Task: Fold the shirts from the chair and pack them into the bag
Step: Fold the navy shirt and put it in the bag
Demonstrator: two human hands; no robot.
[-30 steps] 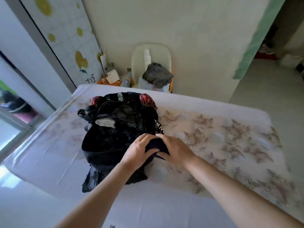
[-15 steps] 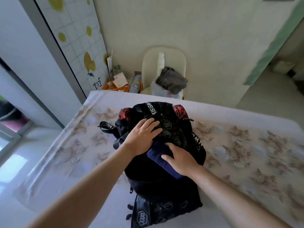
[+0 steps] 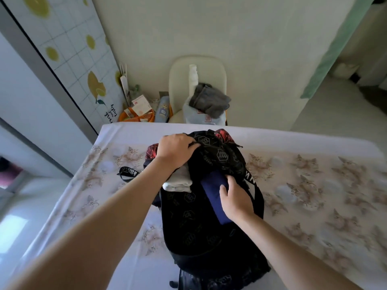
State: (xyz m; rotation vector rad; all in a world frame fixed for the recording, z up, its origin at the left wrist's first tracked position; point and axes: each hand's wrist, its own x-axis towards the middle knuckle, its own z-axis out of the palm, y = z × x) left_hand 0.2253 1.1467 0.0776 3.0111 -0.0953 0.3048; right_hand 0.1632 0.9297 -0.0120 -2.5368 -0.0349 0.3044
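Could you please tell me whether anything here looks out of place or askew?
The navy shirt lies slanted, half out of the black bag, beside the white folded shirt, not yet tucked in. A grey garment sits crumpled and unfolded on the chair. Nothing looks spilled or damaged.

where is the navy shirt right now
In the head view the navy shirt lies in the mouth of the black bag at centre, right of the folded white shirt, under the right hand.
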